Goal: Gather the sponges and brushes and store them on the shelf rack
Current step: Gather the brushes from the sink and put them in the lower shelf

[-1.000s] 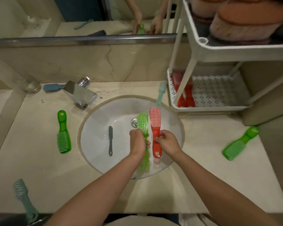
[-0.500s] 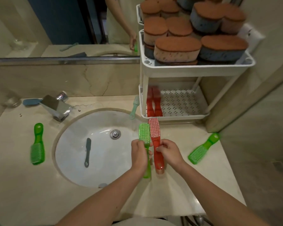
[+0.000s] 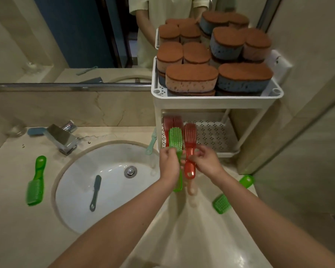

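Scene is dimly and warmly lit, with a yellow-green cast. Soft glare is seen on the surface (image 3: pixel 217 246) near the bottom edge and on the sink (image 3: pixel 108 215) basin. Faint shadows are cast beneath both forearms. Motion blur is noted on the green brush (image 3: pixel 34 187) at left and on the lower shelf contents. Straight lines are bowed toward the edges by the wide-angle lens.

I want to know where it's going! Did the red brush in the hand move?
Yes. The red brush in the right hand went from over the sink toward the rack's lower shelf.
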{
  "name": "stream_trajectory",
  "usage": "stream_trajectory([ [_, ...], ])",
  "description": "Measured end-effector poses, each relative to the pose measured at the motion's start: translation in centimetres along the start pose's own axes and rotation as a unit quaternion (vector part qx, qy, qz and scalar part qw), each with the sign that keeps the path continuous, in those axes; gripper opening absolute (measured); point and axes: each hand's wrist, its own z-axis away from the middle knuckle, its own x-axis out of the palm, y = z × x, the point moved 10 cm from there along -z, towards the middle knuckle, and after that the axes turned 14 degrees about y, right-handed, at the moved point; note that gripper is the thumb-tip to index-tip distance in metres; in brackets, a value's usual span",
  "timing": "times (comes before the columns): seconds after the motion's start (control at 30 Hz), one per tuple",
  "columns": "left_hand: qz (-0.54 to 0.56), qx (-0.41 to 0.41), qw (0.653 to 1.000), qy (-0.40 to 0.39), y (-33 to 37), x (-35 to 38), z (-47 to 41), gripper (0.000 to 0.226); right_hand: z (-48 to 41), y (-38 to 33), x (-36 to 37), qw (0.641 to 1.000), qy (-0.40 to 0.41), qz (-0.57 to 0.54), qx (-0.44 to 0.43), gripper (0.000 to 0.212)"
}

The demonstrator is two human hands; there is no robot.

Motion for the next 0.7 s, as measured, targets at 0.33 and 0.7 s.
stream_trajectory([
  [0.33, -0.042, -0.059, 0.997, 0.021, 1.3, 3.5, -4.6, 0.030, -7.9, -0.6, -0.3, 0.994, 0.024, 0.090, 0.056, 0.021],
  [0.7, -0.031, -0.042, 0.998, 0.023, 0.7, 3.9, -6.6, 0.026, -11.0, 1.0, 2.3, 0.978, -0.025, 0.205, 0.027, 0.013],
])
